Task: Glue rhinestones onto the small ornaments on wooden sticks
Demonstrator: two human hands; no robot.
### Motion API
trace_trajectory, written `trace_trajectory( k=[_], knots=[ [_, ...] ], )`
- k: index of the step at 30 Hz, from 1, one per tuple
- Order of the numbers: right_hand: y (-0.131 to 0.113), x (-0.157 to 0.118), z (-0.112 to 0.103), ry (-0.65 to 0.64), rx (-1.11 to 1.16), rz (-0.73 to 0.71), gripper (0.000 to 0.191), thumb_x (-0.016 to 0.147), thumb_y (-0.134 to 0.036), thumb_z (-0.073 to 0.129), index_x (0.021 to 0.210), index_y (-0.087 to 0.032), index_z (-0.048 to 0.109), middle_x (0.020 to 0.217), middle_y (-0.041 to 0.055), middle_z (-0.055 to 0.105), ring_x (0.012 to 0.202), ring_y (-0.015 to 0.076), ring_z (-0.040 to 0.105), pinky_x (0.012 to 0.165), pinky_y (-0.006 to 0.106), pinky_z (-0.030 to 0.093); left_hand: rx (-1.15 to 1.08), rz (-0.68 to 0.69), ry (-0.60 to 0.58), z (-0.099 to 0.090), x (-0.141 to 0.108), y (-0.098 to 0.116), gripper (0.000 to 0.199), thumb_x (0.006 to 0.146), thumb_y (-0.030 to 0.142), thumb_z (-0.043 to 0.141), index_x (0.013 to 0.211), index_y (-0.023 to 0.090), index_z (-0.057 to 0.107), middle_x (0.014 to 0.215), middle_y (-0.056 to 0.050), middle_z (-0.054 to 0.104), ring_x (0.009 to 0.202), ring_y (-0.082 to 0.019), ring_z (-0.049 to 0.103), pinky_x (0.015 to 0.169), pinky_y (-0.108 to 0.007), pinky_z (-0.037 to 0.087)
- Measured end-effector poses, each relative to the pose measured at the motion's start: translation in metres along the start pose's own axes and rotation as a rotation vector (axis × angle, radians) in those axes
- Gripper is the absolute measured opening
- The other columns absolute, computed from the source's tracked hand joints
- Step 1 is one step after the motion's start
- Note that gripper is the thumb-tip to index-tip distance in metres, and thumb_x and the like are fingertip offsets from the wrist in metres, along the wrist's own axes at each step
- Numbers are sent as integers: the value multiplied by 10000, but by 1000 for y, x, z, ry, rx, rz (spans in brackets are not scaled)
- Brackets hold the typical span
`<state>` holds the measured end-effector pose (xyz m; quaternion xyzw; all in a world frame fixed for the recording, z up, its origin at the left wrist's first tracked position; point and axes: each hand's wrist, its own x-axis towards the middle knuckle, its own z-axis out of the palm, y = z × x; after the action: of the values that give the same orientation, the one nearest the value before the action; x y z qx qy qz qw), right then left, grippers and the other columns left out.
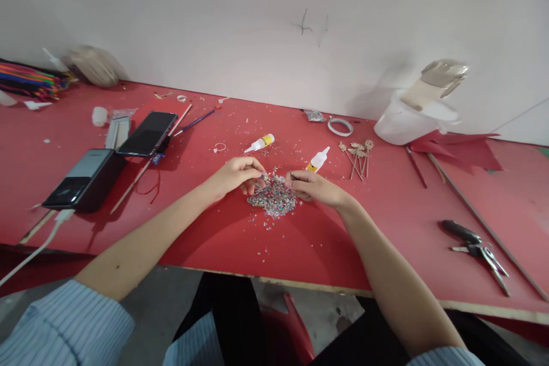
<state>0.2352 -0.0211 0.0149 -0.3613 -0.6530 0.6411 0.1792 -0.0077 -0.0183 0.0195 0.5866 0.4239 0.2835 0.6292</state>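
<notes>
A heap of small glittering rhinestones or sequins lies on the red tabletop between my hands. At its upper left is my left hand, thumb and fingers curled in a pinch; what they hold is too small to name. My right hand is at the heap's right side, its fingertips also pressed together, with any held piece hidden. Just beyond my hands lie two white glue bottles with yellow labels: one past the left hand, the other behind the right.
On the left are a phone and a black power bank with a white cable. To the right stand a white bucket, some gold leaf-topped sticks and keys. A tape roll lies near the wall.
</notes>
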Motion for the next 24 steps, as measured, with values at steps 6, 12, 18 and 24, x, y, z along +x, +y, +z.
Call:
trace_trajectory(
  k=[6, 12, 18, 24],
  knots=[
    [3, 1, -1, -2, -1, 15, 305, 897, -430, 538, 731, -191, 448, 541, -85, 254, 456, 52, 212, 425, 230, 171, -3, 15, -4, 0, 1, -1, 62, 786, 211, 578, 826, 164, 581, 724, -46, 693, 471, -91, 583, 451, -218, 437],
    [-2, 0, 1, -3, 13, -8, 301, 899, -411, 532, 718, -190, 441, 542, -88, 247, 452, 50, 216, 425, 225, 180, -2, 8, -6, 1, -1, 2, 70, 803, 216, 555, 839, 161, 579, 728, -40, 688, 475, -86, 585, 452, -210, 435],
    [-3, -1, 1, 4, 0, -8, 309, 891, -428, 540, 722, -187, 445, 544, -87, 264, 453, 47, 229, 426, 222, 190, 3, 14, -21, 0, -1, 3, 84, 818, 216, 530, 858, 161, 579, 748, -39, 689, 478, -84, 588, 446, -204, 432],
    [-1, 0, 1, -5, 1, -7, 294, 895, -423, 533, 734, -189, 455, 529, -92, 263, 445, 47, 217, 425, 222, 183, 10, 25, -3, 0, -1, 2, 71, 803, 220, 569, 843, 161, 573, 730, -37, 683, 472, -83, 587, 436, -198, 436]
  ],
)
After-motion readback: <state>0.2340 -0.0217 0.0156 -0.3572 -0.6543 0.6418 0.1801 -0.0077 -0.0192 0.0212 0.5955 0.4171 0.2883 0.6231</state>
